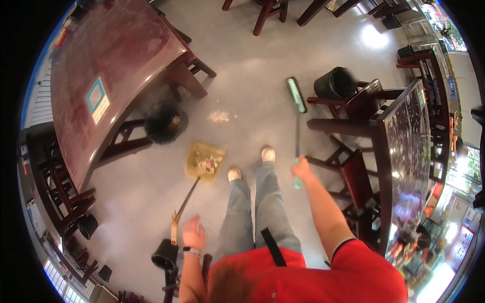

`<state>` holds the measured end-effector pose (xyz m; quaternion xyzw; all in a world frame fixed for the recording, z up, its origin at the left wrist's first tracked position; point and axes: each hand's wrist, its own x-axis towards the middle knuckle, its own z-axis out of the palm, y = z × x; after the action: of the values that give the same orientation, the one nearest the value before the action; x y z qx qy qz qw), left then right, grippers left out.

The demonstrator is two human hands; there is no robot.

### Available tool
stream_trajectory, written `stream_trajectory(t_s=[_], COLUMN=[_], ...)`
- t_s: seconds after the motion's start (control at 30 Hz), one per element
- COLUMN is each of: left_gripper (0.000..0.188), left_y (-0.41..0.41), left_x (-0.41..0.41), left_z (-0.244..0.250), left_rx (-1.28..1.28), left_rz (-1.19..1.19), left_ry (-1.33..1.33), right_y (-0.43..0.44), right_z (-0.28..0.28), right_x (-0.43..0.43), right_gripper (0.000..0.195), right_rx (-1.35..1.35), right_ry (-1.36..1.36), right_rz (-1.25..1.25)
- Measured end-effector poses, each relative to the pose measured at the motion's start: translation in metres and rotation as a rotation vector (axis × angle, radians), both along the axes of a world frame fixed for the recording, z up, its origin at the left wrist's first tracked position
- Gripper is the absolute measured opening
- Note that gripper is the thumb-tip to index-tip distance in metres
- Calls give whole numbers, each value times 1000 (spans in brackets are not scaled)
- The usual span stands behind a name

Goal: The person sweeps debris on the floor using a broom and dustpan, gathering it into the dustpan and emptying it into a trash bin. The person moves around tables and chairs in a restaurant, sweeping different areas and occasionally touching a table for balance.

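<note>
My right hand (301,169) is closed around the green grip of a broom (296,94). Its dark shaft runs forward to a green, dark-bristled head low over the floor; whether the bristles touch cannot be told. My left hand (194,231) holds nothing, its fingers somewhat apart, beside the handle of a yellow long-handled dustpan (192,171). The pan rests in front of my left shoe, with crumpled scraps and debris (207,163) inside. Ahead of it, a small heap of pale crumbs (219,116) lies on the grey floor (246,83).
A dark red wooden table (125,49) fills the left, with a black bin (163,123) beside its legs. On the right stands another wooden table (405,151) with stools (356,178). A black bucket (327,84) tilts by a stool. Another black bin (165,255) is near my left forearm.
</note>
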<state>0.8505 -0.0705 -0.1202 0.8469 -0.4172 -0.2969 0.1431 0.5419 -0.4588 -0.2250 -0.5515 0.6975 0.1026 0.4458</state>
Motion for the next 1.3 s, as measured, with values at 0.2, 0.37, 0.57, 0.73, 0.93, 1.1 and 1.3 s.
stream_trajectory(t_s=[0.2, 0.37, 0.57, 0.73, 0.93, 1.1, 1.3], left_gripper=[61, 72, 43, 35, 34, 27, 17], left_y=[-31, -2, 25, 3, 12, 18, 38], left_x=[55, 63, 80, 81, 74, 75, 64], left_z=[32, 31, -9, 1, -12, -12, 11], left_rx=[1, 314, 344, 297, 231, 159, 121], left_rz=[330, 421, 532, 582, 602, 565, 602], left_ry=[-459, -309, 82, 120, 119, 140, 246], right_y=[102, 90, 88, 71, 61, 118, 139], right_z=[42, 131, 198, 215, 193, 169, 148], right_x=[97, 115, 149, 228, 332, 379, 376], right_gripper=[61, 69, 70, 65, 63, 66, 61], right_rx=[210, 298, 258, 344, 374, 357, 384], right_ry=[-40, -140, -106, -163, -134, -121, 92], right_rz=[111, 190, 450, 468, 486, 377, 588])
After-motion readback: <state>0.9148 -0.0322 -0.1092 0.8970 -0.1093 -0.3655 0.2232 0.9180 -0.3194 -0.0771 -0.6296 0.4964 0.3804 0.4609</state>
